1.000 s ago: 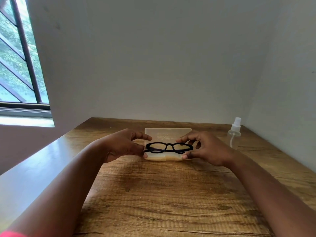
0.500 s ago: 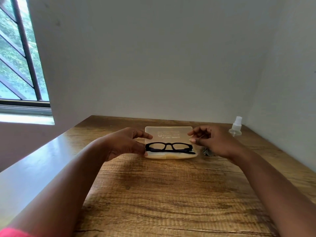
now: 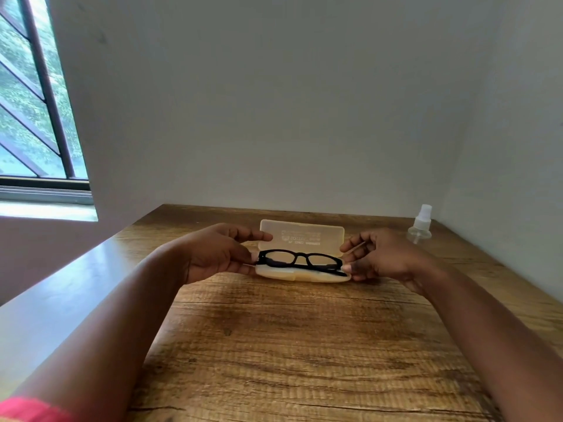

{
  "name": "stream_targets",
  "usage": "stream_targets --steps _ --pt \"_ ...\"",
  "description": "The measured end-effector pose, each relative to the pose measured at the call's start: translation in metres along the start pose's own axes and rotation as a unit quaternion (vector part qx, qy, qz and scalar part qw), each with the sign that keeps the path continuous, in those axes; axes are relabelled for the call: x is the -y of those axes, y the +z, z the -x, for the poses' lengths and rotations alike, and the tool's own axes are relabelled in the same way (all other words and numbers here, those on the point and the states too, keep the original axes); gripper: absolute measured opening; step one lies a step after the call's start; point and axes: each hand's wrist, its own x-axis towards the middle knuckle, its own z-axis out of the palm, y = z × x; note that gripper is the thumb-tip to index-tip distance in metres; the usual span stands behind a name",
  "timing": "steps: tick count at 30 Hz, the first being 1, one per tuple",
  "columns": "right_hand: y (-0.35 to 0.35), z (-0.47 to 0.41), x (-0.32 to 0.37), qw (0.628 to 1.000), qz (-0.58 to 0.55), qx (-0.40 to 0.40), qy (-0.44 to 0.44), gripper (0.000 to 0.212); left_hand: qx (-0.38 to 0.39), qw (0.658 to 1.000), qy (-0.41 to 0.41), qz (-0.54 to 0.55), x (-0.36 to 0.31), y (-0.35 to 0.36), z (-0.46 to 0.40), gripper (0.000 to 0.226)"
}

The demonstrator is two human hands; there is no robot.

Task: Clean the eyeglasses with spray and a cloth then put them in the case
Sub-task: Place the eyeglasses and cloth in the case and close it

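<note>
Black-framed eyeglasses (image 3: 300,261) lie lengthwise left-to-right in the open case (image 3: 301,274) (lenses toward the person), left hand (image 3: 217,254) and right hand (image 3: 379,257) pinching their ends.

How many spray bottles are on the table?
1. The clear spray bottle stands at the far right corner of the wooden table, near the wall, right of the open glasses case. No other shows.
</note>
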Motion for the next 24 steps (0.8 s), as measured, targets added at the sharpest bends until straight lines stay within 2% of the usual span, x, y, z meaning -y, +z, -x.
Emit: stream_targets --steps 5,14,24 --pt "0.001 0.000 0.000 1.000 0.002 0.000 0.000 0.034 -0.018 1.000 -0.003 -0.002 0.001 0.000 -0.002 0.047" --pt "0.003 0.002 0.002 1.000 0.008 0.001 -0.002 0.032 -0.004 1.000 -0.014 0.009 -0.001 0.001 0.002 0.051" --pt "0.006 0.007 0.003 1.000 0.001 -0.004 -0.002 0.029 -0.072 0.995 -0.007 -0.064 0.000 0.011 0.001 0.044"
